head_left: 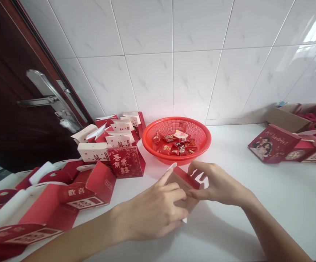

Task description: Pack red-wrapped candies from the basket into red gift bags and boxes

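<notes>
A small red box [182, 175] with a tan inside lies between my hands, low in front of the basket. My left hand [156, 209] reaches across its near side, with thumb and fingers around it. At the box's right edge my right hand [215, 182] has its thumb and fingers closed on the side. Part of the box is hidden behind my left fingers. Just beyond it sits a red mesh basket [176, 158] holding several red-wrapped sweets [165, 148].
Several open red boxes [48, 207] fill the left, with white-topped boxes [119, 141] and a patterned red box [126, 162] behind. At the right stand flat-sided red boxes [274, 143] and a cardboard carton [284, 119]. A tiled wall [149, 76] and a dark door [7, 72] border the table.
</notes>
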The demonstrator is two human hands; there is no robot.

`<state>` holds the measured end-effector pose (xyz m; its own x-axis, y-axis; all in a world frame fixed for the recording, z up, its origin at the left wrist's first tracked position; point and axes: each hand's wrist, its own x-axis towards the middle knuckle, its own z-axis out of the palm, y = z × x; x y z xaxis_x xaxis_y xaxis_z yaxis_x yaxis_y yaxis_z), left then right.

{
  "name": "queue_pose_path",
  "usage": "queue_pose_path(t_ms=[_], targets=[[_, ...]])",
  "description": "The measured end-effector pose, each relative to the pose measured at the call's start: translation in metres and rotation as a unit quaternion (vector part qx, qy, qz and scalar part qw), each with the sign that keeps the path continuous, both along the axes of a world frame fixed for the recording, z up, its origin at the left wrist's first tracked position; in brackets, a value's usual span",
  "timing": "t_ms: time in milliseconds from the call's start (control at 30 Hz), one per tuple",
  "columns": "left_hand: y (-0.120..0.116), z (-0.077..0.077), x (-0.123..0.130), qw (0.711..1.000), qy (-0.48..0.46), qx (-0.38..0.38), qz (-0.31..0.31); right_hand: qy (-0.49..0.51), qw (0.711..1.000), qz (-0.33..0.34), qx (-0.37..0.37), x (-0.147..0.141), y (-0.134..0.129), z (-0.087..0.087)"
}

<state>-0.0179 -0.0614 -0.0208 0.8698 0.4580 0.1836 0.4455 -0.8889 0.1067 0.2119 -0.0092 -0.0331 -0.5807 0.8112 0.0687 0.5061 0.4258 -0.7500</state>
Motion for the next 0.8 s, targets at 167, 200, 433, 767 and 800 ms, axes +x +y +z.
queue_pose_path(t_ms=[167,200,433,767,800], targets=[[-0.004,0.006,0.002,0.997,-0.033,-0.064,0.03,-0.005,0.999,-0.024,-0.038,-0.002,0.0,-0.004],[-0.005,0.009,0.003,0.995,-0.039,-0.085,0.044,0.003,0.999,-0.032,-0.04,-0.003,0.0,-0.004],[-0.02,0.009,-0.007,0.938,-0.062,-0.231,0.252,0.081,0.995,-0.034,-0.048,-0.007,0.008,-0.013],[-0.022,0.002,0.001,0.889,0.036,-0.288,0.355,0.162,0.981,-0.065,-0.087,-0.013,0.026,-0.029],[-0.021,0.003,0.003,0.893,0.034,-0.282,0.35,0.158,0.983,-0.074,-0.065,-0.014,0.026,-0.03]])
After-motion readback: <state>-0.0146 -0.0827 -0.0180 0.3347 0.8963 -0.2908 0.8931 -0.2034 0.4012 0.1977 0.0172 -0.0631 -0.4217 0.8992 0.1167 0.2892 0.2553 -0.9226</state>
